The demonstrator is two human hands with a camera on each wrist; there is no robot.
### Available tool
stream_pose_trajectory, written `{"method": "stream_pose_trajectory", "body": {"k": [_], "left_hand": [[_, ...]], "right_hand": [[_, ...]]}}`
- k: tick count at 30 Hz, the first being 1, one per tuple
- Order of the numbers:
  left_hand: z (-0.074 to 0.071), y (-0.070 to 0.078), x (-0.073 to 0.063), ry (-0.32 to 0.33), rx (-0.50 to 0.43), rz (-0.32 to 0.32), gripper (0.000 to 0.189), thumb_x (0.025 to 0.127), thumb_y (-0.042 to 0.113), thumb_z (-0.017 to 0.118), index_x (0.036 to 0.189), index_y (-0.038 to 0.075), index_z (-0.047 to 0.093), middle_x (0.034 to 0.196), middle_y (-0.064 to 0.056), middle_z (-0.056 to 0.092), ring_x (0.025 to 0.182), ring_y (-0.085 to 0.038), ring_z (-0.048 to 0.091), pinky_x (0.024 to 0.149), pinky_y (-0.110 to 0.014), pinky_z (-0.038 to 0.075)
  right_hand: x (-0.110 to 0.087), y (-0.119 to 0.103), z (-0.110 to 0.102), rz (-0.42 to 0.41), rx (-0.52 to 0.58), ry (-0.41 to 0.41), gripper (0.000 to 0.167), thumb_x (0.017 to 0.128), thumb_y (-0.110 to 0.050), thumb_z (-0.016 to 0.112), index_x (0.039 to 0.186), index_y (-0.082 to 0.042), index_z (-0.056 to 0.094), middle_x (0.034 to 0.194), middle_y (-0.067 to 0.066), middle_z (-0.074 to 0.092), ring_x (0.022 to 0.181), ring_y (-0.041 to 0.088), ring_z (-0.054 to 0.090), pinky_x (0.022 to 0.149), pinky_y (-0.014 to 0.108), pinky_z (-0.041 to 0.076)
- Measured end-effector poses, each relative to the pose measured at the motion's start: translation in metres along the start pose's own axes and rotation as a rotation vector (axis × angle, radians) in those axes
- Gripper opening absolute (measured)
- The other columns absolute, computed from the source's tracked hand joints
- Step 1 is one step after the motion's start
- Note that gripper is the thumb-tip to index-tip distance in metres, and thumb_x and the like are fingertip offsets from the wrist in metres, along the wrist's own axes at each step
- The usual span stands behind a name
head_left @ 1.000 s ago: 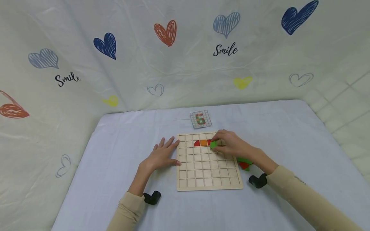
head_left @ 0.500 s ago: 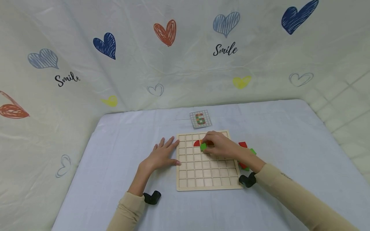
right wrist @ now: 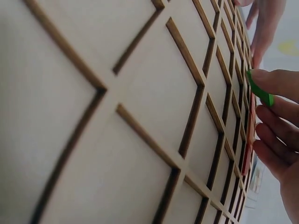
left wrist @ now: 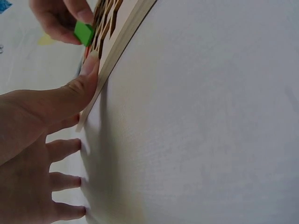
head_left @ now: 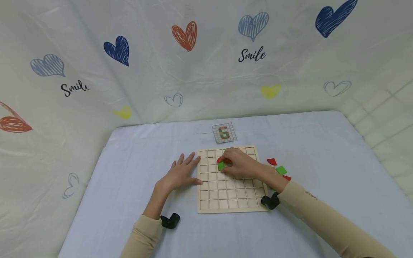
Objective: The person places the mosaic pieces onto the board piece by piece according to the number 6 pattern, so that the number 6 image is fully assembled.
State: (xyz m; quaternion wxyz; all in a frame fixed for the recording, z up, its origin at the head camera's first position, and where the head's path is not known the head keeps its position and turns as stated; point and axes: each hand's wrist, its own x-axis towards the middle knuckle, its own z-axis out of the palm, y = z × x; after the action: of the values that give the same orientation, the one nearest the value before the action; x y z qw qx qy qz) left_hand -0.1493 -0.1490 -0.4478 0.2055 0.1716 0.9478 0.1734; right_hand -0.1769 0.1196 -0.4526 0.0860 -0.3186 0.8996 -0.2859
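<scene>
My right hand (head_left: 240, 163) pinches a small green tile (head_left: 221, 166) between thumb and fingers, over the upper left part of a wooden grid board (head_left: 230, 204). Close by, a red piece (head_left: 218, 160) shows on the board, partly covered by that hand. In the right wrist view, the green tile (right wrist: 261, 91) is tilted, with red pieces (right wrist: 246, 156) lying in the grid beyond it. My left hand (head_left: 181, 173) lies with fingers spread at the board's left side. Its thumb (left wrist: 88, 65) touches the board's edge in the left wrist view.
A grid card (head_left: 224, 133) with a coloured pattern lies behind the board. Right of the board are loose pieces: a red one (head_left: 271, 161), a green one (head_left: 281, 170) and another red one (head_left: 286, 177), partly hidden by the right forearm. Black wrist devices (head_left: 170, 220) jut from both sleeves.
My right hand has moved left across the board with the green tile, and slightly nearer. Loose pieces on the right have come into view from behind the arm. The left hand stays put.
</scene>
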Motion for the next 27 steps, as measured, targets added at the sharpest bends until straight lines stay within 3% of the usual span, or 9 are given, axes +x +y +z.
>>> {"method": "stream_pose_trajectory", "body": {"k": [5, 21, 27], "left_hand": [[-0.0008, 0.0017, -0.0005, 0.003, 0.001, 0.001, 0.094, 0.088, 0.048, 0.078, 0.164, 0.02, 0.03, 0.173, -0.007, 0.015, 0.159, -0.045, 0.004, 0.123, -0.068, 0.012], [0.0004, 0.0007, 0.0003, 0.002, 0.02, -0.003, 0.095, 0.088, 0.049, 0.078, 0.164, 0.02, 0.03, 0.173, -0.007, 0.016, 0.158, -0.046, 0.005, 0.123, -0.069, 0.013], [0.0008, 0.0011, 0.0014, -0.009, 0.025, -0.017, 0.095, 0.088, 0.05, 0.077, 0.164, 0.023, 0.028, 0.174, -0.005, 0.014, 0.159, -0.044, 0.003, 0.124, -0.067, 0.012]], "right_hand": [[0.0001, -0.0014, 0.0034, -0.005, -0.022, 0.015, 0.019, 0.087, -0.018, 0.082, 0.104, -0.012, 0.077, 0.102, -0.002, 0.066, 0.102, 0.019, 0.056, 0.09, 0.038, 0.051], [-0.0012, 0.0003, 0.0041, -0.097, -0.07, 0.036, 0.019, 0.085, -0.014, 0.084, 0.101, -0.007, 0.077, 0.1, 0.004, 0.068, 0.097, 0.021, 0.057, 0.085, 0.038, 0.051], [-0.0032, 0.0044, 0.0048, -0.093, -0.075, 0.053, 0.015, 0.086, -0.012, 0.081, 0.1, -0.008, 0.078, 0.098, 0.004, 0.068, 0.097, 0.021, 0.057, 0.084, 0.037, 0.051]]}}
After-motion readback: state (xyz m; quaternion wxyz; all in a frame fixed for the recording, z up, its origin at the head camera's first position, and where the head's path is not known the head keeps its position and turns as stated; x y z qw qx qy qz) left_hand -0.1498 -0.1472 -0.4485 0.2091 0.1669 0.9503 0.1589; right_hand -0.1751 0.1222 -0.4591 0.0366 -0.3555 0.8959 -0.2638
